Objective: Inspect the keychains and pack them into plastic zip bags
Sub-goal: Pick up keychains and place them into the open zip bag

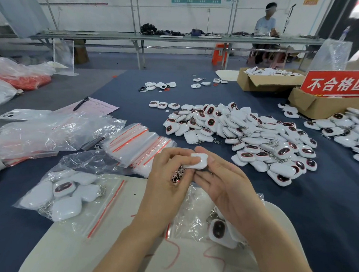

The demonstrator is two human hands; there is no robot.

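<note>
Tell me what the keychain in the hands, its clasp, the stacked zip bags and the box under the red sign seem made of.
The keychain looks like moulded plastic: white, smooth, softly shiny. Its clasp seems metal: silvery, glinting. The zip bags are thin clear plastic film, wrinkled and glossy, with red seal strips. The box is probably cardboard: brown, matt, folded flaps.

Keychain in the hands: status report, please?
Left hand and right hand both hold one white keychain, metal clasp in the left palm. Zip bag with keychains lies below. Nothing in the way.
</note>
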